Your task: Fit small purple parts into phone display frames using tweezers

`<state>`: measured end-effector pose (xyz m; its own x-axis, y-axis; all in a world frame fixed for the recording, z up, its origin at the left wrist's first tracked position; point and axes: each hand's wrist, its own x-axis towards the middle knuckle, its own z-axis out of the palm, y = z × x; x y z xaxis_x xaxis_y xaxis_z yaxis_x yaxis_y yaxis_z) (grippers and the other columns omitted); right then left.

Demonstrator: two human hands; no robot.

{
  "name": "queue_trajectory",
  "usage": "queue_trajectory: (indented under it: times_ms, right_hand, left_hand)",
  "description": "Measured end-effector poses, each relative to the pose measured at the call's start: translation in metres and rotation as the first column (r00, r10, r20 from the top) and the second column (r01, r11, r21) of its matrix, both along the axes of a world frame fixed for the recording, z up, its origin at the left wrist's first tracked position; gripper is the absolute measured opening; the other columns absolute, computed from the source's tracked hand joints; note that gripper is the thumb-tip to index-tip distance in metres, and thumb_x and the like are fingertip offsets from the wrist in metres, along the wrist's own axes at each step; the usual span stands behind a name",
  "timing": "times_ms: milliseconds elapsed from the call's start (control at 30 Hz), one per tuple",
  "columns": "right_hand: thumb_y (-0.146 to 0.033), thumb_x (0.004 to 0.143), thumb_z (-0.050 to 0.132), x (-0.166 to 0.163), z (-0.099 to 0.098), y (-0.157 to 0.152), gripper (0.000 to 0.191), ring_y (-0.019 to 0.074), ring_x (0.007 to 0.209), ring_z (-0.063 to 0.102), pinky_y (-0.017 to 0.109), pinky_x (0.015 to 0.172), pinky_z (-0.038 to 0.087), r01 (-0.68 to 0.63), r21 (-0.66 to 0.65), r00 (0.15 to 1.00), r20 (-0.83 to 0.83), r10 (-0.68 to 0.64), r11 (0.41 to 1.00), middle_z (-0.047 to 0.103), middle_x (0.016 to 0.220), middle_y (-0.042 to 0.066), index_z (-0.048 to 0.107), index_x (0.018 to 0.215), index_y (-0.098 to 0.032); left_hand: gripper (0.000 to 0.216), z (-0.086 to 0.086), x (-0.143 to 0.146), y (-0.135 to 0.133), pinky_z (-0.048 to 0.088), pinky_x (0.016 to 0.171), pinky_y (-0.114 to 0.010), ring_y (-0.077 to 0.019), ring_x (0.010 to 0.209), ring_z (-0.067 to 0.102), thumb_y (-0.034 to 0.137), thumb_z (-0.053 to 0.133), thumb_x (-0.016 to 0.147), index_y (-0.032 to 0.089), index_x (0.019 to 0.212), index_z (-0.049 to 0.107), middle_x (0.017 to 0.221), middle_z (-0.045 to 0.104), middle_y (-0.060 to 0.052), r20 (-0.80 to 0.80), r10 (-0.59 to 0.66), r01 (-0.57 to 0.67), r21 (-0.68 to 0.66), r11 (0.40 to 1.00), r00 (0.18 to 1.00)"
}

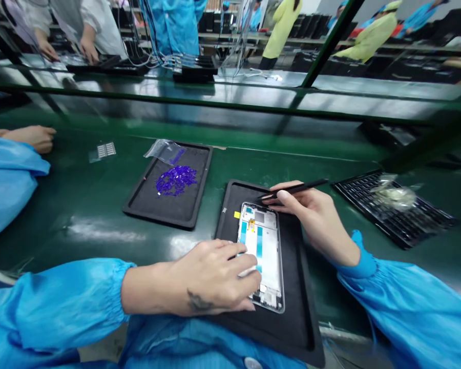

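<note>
Best if the left hand [215,279], fingers flat, pins the phone frame [267,241] steady while the right hand [311,210], pinching the tweezers [295,188], works lightly at its top edge.

On my feed the frame [262,251] looks silvery metal at its rim, with glossy white and teal faces inside, lying in a matt black tray [299,307]. The tweezers [295,188] are dull black, while the green bench top [84,215] is smooth and glossy, throwing back the light. The sleeves [54,302] are thin blue cloth with a faint sheen, and the purple bits [175,180] glint beside a clear plastic bag [165,150].
</note>
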<state>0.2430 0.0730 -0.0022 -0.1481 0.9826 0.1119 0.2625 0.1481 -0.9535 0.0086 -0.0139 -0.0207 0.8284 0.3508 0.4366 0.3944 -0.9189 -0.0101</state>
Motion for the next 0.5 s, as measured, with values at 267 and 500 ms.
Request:
queue_trajectory:
  times_ms: [267,500]
  right_hand:
    - [-0.052,0.08,0.076,0.009,0.007,0.015,0.036,0.0271,0.094,0.074,0.045,0.084,0.062,0.151,0.012,0.966,-0.216,-0.145,0.988,0.075,0.095,0.009,0.069,0.096,-0.021]
    - [-0.054,0.078,0.075,0.025,0.017,0.022,0.038,0.0293,0.093,0.071,0.048,0.083,0.06,0.243,0.131,0.934,-0.3,-0.195,0.961,0.073,0.095,0.012,0.069,0.094,-0.019]
  left_hand:
    - [0.042,0.011,0.003,-0.002,0.034,0.049,-0.028,-0.0121,0.056,0.048,0.05,0.055,0.098,0.017,0.071,0.056,0.062,0.049,0.002,0.098,-0.312,0.281,0.241,0.929,0.945]
    - [0.037,0.01,0.002,-0.003,0.027,0.046,-0.029,-0.0124,0.051,0.047,0.038,0.055,0.099,0.019,0.068,0.05,0.058,0.047,0.003,-0.12,-0.233,0.259,0.296,0.92,0.965]
